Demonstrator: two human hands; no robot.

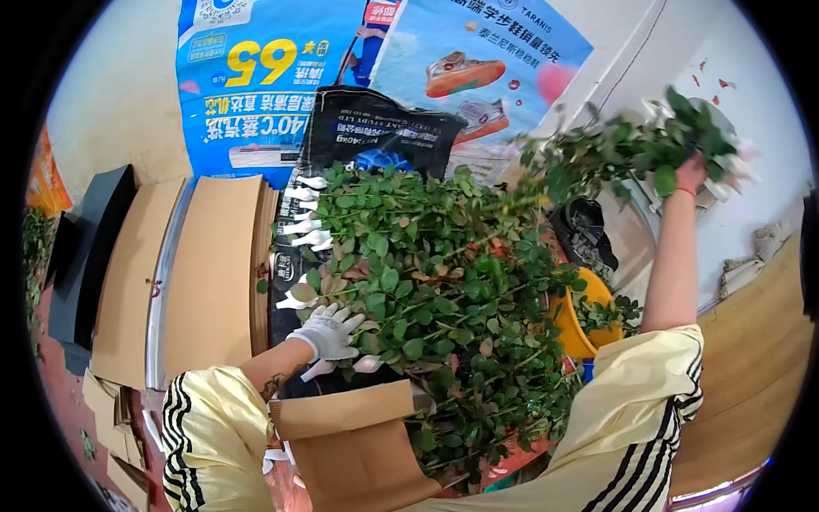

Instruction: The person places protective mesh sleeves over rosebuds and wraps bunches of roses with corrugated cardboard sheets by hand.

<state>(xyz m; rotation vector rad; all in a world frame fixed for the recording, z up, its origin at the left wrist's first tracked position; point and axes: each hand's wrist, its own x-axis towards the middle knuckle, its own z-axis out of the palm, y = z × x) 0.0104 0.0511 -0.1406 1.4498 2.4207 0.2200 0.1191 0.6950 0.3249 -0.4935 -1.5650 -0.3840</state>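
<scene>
Green leafy stems (418,290) heaped, one bunch (610,158) aloft

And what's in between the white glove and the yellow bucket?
In the head view, a heap of leafy green stems lies between the gloved left hand and the yellow bucket.

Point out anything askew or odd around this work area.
The blue poster on the wall looks upside down: it reads inverted, unlike the shoe poster. Loose cardboard pieces lie untidily on the floor at the lower left.
</scene>
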